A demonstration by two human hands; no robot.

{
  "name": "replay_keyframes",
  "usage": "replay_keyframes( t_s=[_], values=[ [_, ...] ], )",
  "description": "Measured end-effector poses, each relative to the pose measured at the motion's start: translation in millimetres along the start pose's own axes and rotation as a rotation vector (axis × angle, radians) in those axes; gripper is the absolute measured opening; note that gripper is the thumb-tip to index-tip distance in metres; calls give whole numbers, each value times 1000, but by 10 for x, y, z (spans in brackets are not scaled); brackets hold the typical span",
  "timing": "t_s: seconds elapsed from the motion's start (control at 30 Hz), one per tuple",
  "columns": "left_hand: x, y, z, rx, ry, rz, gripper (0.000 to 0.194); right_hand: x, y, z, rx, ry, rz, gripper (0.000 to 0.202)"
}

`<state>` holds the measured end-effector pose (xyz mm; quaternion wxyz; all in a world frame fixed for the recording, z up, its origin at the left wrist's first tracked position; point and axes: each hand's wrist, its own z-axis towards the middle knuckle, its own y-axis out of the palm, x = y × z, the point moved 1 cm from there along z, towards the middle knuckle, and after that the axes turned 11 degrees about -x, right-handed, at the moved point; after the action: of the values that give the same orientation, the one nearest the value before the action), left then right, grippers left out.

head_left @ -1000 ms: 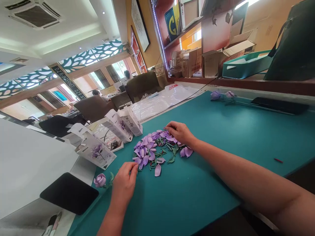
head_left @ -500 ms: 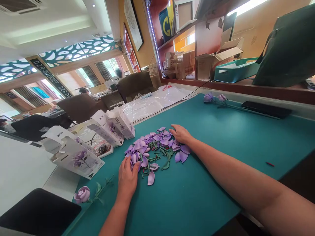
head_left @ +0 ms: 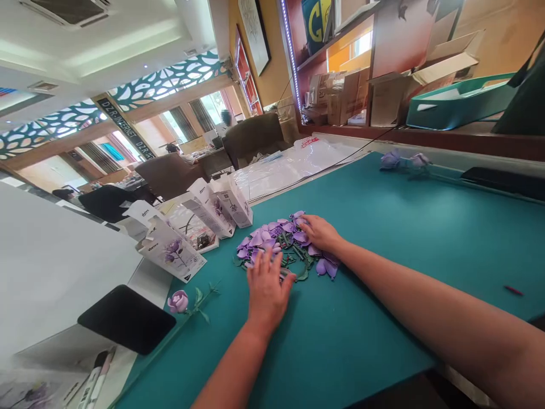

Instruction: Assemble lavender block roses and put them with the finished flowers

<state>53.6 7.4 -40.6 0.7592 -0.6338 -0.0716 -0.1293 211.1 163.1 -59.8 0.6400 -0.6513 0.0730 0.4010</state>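
Note:
A loose pile of purple petal pieces (head_left: pixel 266 234) with green stems and leaves (head_left: pixel 303 271) lies on the teal mat (head_left: pixel 336 341). Spread over the pile's near left edge is my left hand (head_left: pixel 267 287), fingers apart, covering some pieces. My right hand (head_left: pixel 321 232) rests at the pile's right side, its fingers apart and touching petals. Neither hand visibly holds a piece. An assembled purple rose (head_left: pixel 177 301) with a green stem lies on the mat's left side.
White flower-print boxes (head_left: pixel 172 247) stand behind left. A black tablet-like object (head_left: pixel 128 319) lies at the left edge. Two purple flowers (head_left: pixel 390 159) and a dark phone-like object (head_left: pixel 504 180) are at the back right. A red piece (head_left: pixel 513 290) lies at right.
My left hand has moved right and over the pile's near edge, covering the pale petals there. My right hand has moved slightly onto the petals. The camera view has turned left.

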Motion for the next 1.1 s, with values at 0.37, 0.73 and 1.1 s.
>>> replay_keyframes(
  t_s=[0.37, 0.73, 1.1],
  values=[
    [653, 222, 160, -295, 636, 315, 50, 117, -125, 80, 42, 92, 102, 43],
    [226, 25, 181, -219, 421, 176, 40, 43, -148, 35, 28, 72, 127, 37],
    [-395, -320, 163, 115, -145, -707, 43, -85, -304, -25, 52, -76, 32, 17]
  ],
)
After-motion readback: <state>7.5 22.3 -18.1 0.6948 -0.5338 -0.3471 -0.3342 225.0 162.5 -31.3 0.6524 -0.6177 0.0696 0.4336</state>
